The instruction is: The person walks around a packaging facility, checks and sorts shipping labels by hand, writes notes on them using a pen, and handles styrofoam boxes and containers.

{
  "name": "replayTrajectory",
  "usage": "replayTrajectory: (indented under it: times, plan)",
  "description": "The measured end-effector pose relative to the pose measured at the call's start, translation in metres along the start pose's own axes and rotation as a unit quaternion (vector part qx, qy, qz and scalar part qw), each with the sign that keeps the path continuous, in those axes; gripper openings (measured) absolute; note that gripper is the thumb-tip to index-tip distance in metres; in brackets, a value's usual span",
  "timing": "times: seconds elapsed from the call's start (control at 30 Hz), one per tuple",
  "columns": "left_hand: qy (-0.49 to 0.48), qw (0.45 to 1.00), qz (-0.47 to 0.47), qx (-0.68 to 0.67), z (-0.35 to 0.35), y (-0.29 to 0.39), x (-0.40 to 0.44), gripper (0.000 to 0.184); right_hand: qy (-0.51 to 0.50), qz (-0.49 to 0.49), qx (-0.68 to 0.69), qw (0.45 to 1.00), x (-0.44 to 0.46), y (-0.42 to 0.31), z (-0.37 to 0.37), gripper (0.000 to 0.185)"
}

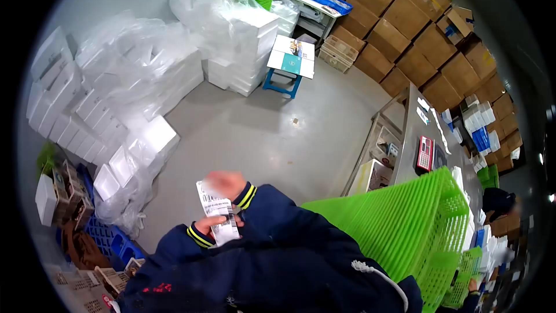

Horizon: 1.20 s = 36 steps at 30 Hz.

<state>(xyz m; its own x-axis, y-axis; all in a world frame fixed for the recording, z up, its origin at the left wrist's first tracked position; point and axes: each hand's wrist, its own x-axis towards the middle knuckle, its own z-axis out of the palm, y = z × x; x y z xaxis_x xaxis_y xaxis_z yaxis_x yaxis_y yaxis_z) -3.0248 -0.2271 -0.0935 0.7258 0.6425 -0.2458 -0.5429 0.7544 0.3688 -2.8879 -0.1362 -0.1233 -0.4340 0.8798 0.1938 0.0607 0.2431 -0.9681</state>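
Observation:
My left hand (208,224) is closed on a white strip of printed labels (219,211), with the thumb across its front and fingertips showing at its right edge. Black text and barcode-like marks cover the strip, too small to read. At the strip's upper end is my right hand (226,185), smeared by motion. Whether its fingers pinch the strip cannot be made out. Both hands are in front of my dark jacket, above the grey floor.
Nested green crates (388,220) stand close on my right, beside a metal table (410,145) with a red device (425,153). White foam boxes (156,133) line the left. A blue stool (282,83) and stacked cartons (399,29) are farther off. Another person (499,202) is at far right.

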Motion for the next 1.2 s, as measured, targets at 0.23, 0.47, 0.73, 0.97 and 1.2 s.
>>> replayTrajectory:
  times: [0.23,0.47,0.73,0.97,1.2]
  plan:
    - [-0.03,0.988,-0.114,0.099,0.028,0.115,0.148,0.061,0.117,-0.132,-0.09,0.98,0.11,-0.028,-0.155,0.021]
    - [-0.147,0.97,-0.169,0.089,0.049,0.197,0.322,0.061,0.161,-0.038,-0.061,0.984,0.172,0.0,-0.295,0.027]
    - [-0.202,0.89,-0.348,0.214,0.082,0.261,0.567,0.058,0.327,-0.033,-0.185,0.926,0.222,0.044,-0.479,0.029]
    - [-0.273,0.843,-0.387,0.254,0.156,0.223,0.774,0.043,0.551,0.006,-0.226,0.803,0.188,0.076,-0.63,0.025]
    - [-0.319,0.802,-0.391,0.32,0.193,0.17,0.979,0.028,0.61,0.059,-0.142,0.777,0.175,0.131,-0.819,0.024]
